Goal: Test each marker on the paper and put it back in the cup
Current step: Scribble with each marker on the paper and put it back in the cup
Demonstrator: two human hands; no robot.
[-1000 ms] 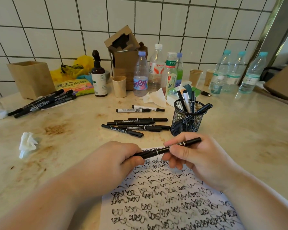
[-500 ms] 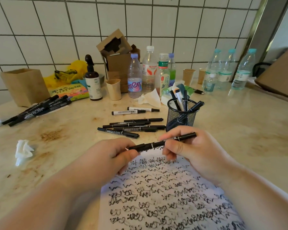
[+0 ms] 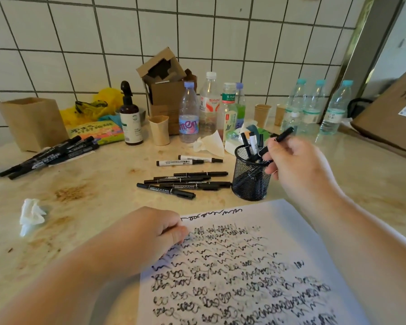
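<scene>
Head view: our right hand now lowers the capped marker into the cup; our left hand, fingers curled and empty, has dropped onto the paper beside the cup

Stained beige countertop, white tiled wall, crumpled tissue, brown paper bag, dark pump bottle, open cardboard box, plastic bottles, paper cups

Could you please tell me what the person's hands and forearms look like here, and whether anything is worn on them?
Both the left hand and the right hand are bare: no gloves, rings, watch or bracelet show. Both forearms are uncovered as far as the frame's lower edge, so no sleeve is visible. No ink marks can be made out on the hands, though the picture is slightly blurred.
</scene>
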